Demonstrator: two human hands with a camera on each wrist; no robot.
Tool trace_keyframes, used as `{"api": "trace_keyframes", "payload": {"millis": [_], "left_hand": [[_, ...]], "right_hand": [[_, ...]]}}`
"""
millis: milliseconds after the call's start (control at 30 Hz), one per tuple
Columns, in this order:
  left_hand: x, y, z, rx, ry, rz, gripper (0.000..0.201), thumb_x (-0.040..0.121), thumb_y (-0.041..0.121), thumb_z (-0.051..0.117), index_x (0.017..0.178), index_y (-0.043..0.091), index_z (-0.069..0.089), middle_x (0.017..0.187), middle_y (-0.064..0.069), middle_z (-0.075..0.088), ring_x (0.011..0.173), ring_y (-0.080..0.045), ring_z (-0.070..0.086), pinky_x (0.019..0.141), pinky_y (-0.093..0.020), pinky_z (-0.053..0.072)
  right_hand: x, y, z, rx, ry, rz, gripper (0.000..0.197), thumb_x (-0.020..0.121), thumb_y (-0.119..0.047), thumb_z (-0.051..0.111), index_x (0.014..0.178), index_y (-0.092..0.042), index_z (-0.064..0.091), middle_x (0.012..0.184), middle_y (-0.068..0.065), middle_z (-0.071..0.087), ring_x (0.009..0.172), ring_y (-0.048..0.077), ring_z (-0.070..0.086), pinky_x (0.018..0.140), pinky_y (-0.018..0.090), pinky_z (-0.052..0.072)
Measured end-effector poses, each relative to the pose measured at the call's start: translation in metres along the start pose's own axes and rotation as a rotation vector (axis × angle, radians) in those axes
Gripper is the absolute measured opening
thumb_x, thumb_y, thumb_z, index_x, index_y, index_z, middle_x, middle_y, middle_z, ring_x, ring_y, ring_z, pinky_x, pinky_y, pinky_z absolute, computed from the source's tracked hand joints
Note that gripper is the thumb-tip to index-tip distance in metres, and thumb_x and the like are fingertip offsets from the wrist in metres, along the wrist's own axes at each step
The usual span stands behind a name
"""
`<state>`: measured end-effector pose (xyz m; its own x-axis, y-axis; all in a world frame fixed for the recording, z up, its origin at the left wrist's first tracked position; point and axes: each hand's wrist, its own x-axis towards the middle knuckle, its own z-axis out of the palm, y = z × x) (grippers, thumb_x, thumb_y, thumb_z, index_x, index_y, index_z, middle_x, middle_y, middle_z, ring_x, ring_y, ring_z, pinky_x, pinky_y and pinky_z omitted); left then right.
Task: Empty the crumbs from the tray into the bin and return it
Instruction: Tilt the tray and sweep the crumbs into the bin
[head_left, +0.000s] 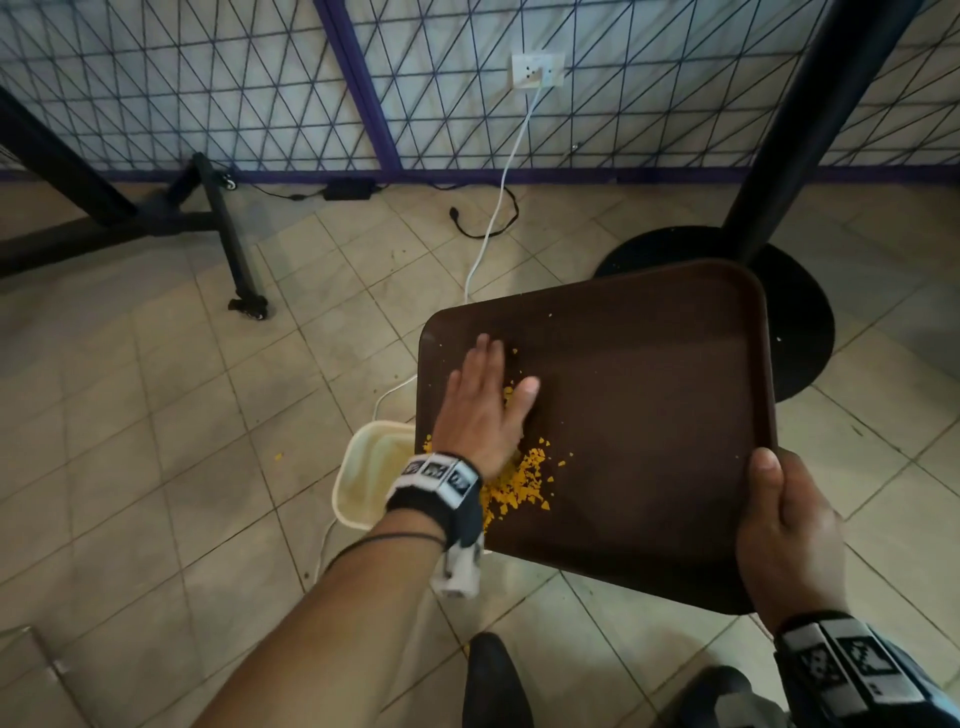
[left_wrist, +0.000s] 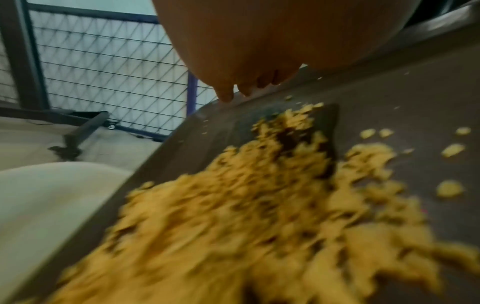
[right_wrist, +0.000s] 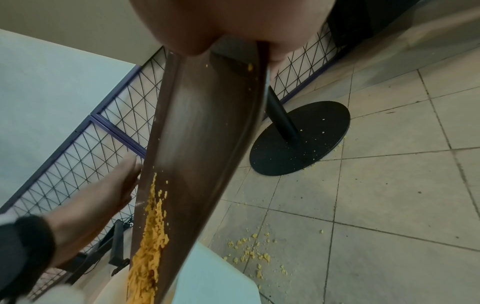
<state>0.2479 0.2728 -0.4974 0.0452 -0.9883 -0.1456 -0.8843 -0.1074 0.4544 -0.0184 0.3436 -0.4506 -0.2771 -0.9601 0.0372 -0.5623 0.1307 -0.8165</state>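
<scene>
A dark brown tray (head_left: 649, 415) is held tilted over a cream bin (head_left: 363, 478) on the floor. My right hand (head_left: 784, 530) grips the tray's near right edge, thumb on top. My left hand (head_left: 483, 405) lies flat on the tray's left part, fingers straight, beside a heap of yellow crumbs (head_left: 519, 483) at the tray's low corner. In the left wrist view the crumbs (left_wrist: 259, 205) are blurred on the tray (left_wrist: 415, 102) above the bin (left_wrist: 52, 205). In the right wrist view the tray (right_wrist: 202, 133) is seen edge-on, with crumbs (right_wrist: 150, 246) near its lower end.
A black round table base (head_left: 789, 322) with its pole stands just behind the tray. Spilled crumbs (right_wrist: 249, 253) lie on the tiled floor by the bin (right_wrist: 215, 277). A white cable (head_left: 498, 208) runs from a wall socket. A black wheeled frame (head_left: 228, 244) stands to the left.
</scene>
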Motion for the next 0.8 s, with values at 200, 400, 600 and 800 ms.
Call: {"api": "trace_keyframes", "payload": {"millis": [200, 400, 600, 800], "left_hand": [[-0.004, 0.024, 0.027, 0.054, -0.039, 0.02, 0.078, 0.095, 0.07, 0.003, 0.157, 0.025, -0.009, 0.164, 0.004, -0.018, 0.151, -0.014, -0.011, 0.123, -0.04, -0.003], [-0.043, -0.018, 0.027, 0.145, -0.087, -0.077, 0.08, 0.093, 0.073, -0.003, 0.155, 0.023, -0.013, 0.16, 0.006, -0.023, 0.151, -0.015, -0.012, 0.123, -0.04, -0.003], [0.021, 0.049, 0.002, 0.037, 0.069, 0.128, 0.077, 0.098, 0.066, 0.011, 0.158, 0.02, -0.002, 0.165, 0.0, -0.011, 0.151, -0.015, -0.006, 0.122, -0.037, -0.003], [0.013, 0.035, 0.02, 0.093, 0.004, 0.084, 0.077, 0.098, 0.068, 0.008, 0.158, 0.022, -0.006, 0.165, 0.002, -0.013, 0.151, -0.014, -0.007, 0.123, -0.039, -0.001]], "right_hand": [[0.001, 0.0, 0.003, -0.008, 0.002, -0.004, 0.04, 0.101, -0.038, 0.029, 0.089, -0.008, 0.054, 0.069, 0.003, 0.054, 0.063, 0.015, 0.05, 0.054, 0.028, 0.035], [0.002, 0.001, 0.001, 0.015, -0.036, 0.006, 0.038, 0.104, -0.035, 0.03, 0.09, -0.009, 0.054, 0.071, 0.004, 0.055, 0.063, 0.018, 0.052, 0.053, 0.027, 0.035], [0.001, 0.001, 0.001, 0.0, -0.019, -0.017, 0.042, 0.102, -0.038, 0.028, 0.089, -0.008, 0.053, 0.069, 0.003, 0.054, 0.062, 0.017, 0.051, 0.052, 0.026, 0.033], [0.002, 0.002, 0.001, 0.001, 0.003, -0.028, 0.044, 0.099, -0.041, 0.027, 0.086, -0.008, 0.053, 0.068, 0.003, 0.054, 0.062, 0.017, 0.051, 0.052, 0.027, 0.035]]}}
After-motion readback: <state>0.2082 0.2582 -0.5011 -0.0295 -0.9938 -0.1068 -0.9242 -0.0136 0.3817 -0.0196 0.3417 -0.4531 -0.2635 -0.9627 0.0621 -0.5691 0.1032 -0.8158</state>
